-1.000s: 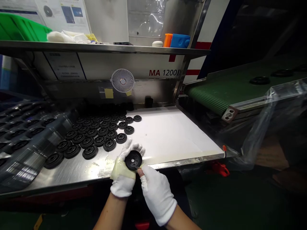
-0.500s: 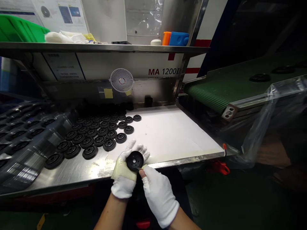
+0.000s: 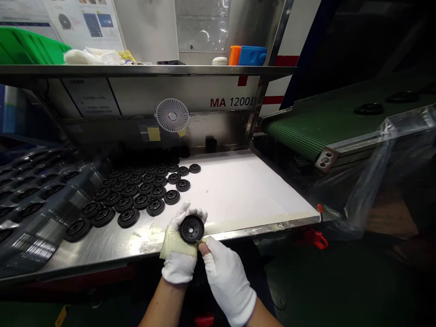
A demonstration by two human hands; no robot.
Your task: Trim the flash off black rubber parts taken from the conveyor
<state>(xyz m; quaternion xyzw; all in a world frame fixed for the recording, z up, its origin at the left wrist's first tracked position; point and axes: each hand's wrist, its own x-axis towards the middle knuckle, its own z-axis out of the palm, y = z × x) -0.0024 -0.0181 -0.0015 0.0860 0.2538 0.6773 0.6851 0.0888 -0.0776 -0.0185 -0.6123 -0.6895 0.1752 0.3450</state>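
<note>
My left hand (image 3: pixel 179 252), in a white glove wrapped with tape, holds a black round rubber disc (image 3: pixel 191 228) upright over the front edge of the steel table (image 3: pixel 112 243). My right hand (image 3: pixel 226 281), also gloved, is closed in a pinch on a small thin tool whose tip touches the disc's lower right edge. Several matching black discs (image 3: pixel 136 193) lie in rows on the table, up and left of my hands.
A white sheet (image 3: pixel 238 190) covers the table's right half. Clear plastic trays with discs (image 3: pixel 30 204) sit at the left. A green conveyor belt (image 3: pixel 327 122) carrying discs runs at the right. A small white fan (image 3: pixel 172 115) stands at the back under a shelf (image 3: pixel 146 69).
Both hands stayed together at the table edge, shifting only slightly; the left fingers moved a little behind the disc. The view drifted a bit.
</note>
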